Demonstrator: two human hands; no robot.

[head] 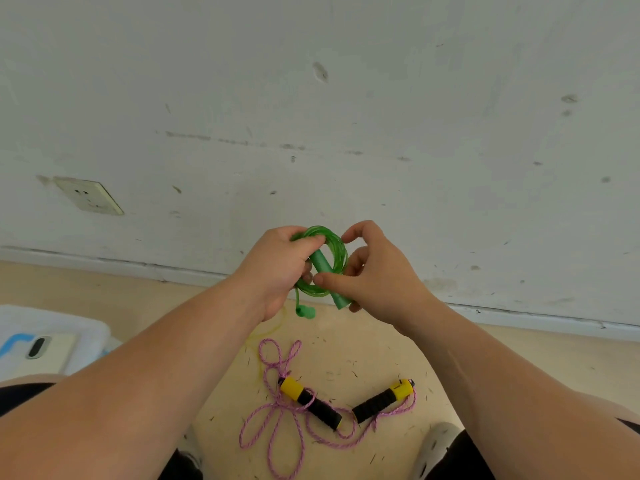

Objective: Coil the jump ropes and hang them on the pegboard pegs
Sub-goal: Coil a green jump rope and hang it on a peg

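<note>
Coiling stage, first rope in hand. The green jump rope point(337, 249) is held in the air in front of the wall point(311, 98), above the floor point(485, 358), and wound into a small ring of several turns. The left hand point(277, 268) has its grip curled round the ring's left side, thumb on top, which keeps the turns from springing apart. The right hand point(377, 275) pinches the green handle point(323, 268) that lies across the ring, thumb pressing it against the loops. This probably serves to lock the bundle before hanging. The other green handle end point(306, 311) dangles below the left hand on a short tail.

The pink jump rope point(273, 414) lies loose on the floor between the person's knees, uncoiled, so it is judged to be next.

Count: two hands, both occupied. Two ropes are certain, and a faint yellow strand point(273, 329) on the floor may be a third. There are four handles, two green and two yellow-and-black point(311, 400) point(381, 400).

One wall socket point(88, 195) and one white bin point(90, 330) are at the left. No pegboard is in view.
</note>
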